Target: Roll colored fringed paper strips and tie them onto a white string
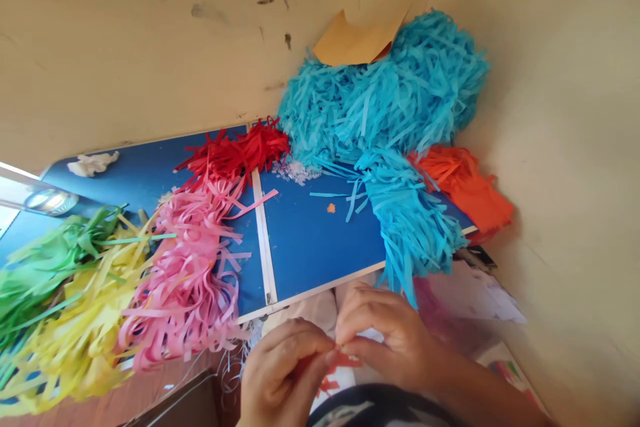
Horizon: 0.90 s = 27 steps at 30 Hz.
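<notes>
My left hand (290, 373) and my right hand (383, 333) meet fingertip to fingertip below the front edge of the blue table (320, 233). Both are closed in a pinch, and what lies between the fingertips is too small to make out. Red-orange pieces (327, 385) on something white show just under the hands. Nearest to my right hand, a bundle of light blue paper strips (413, 220) hangs over the table's edge. Pink strips (193, 267) lie to the left of my left hand.
A big light blue heap (385, 100) with a tan paper (355, 40) on top stands against the wall. Red (235, 153), orange (463, 183), yellow (90, 327) and green strips (55, 263) lie around. A clear glass (50, 201) and white crumpled thing (93, 164) are at left.
</notes>
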Available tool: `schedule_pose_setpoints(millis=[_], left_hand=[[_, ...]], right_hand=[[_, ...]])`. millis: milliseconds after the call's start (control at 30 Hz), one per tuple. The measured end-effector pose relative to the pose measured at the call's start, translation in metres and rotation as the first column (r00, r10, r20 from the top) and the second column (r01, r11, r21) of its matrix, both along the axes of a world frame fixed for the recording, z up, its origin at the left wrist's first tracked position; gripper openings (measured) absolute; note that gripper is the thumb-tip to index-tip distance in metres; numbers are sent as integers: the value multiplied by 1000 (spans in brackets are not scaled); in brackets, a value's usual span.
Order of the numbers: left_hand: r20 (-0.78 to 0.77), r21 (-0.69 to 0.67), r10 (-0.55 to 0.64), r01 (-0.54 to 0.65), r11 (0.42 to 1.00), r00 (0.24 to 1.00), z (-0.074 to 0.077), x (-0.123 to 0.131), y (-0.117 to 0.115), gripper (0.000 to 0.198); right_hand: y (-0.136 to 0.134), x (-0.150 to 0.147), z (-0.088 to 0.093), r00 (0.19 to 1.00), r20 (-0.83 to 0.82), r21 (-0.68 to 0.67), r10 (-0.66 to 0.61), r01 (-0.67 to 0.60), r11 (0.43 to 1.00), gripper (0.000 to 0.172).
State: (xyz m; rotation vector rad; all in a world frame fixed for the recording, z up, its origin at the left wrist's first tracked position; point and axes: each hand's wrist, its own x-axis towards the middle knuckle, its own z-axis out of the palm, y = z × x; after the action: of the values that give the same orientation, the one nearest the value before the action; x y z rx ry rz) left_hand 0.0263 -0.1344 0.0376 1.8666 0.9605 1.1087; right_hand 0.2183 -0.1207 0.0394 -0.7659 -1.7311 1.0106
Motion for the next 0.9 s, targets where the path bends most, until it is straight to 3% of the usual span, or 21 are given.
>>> schedule_pose_setpoints(millis=[200,400,500,567,633,700,733,800,900], left_hand=[[-37,-104,20,-24,994,999,6,5,1,9],[23,-4,52,-52,999,998,-2,6,-5,16],[144,-164,30,-6,986,989,-9,5,-7,9],[284,-426,80,51,903,955,-13,5,-7,12],[427,-683,145,213,699,893,-16,7,-7,23],[520,-788,197,377,486,831,-18,9,-6,29],[536,-804,232,408,432,812,-19,10,-5,29],[523,-824,326,370,429,787,-21,12,-4,26],[495,-819,468,212,533,732,-24,17,-1,23]], right_hand=[[-1,1,-4,999,10,26,39,-40,999,10],[-7,1,-6,1000,18,-79,-19,20,997,7],[-6,1,-10,998,-50,-99,35,-40,994,11],[-3,0,-13,997,-62,-108,49,-55,993,15],[-1,0,-17,996,-74,-118,51,-59,991,18],[1,-1,-21,994,-93,-146,56,-69,987,18],[1,-2,-24,993,-100,-172,60,-76,982,17],[-2,-6,-29,993,-113,-245,19,-46,968,16],[-12,-16,-38,974,-183,-373,-133,57,926,25]])
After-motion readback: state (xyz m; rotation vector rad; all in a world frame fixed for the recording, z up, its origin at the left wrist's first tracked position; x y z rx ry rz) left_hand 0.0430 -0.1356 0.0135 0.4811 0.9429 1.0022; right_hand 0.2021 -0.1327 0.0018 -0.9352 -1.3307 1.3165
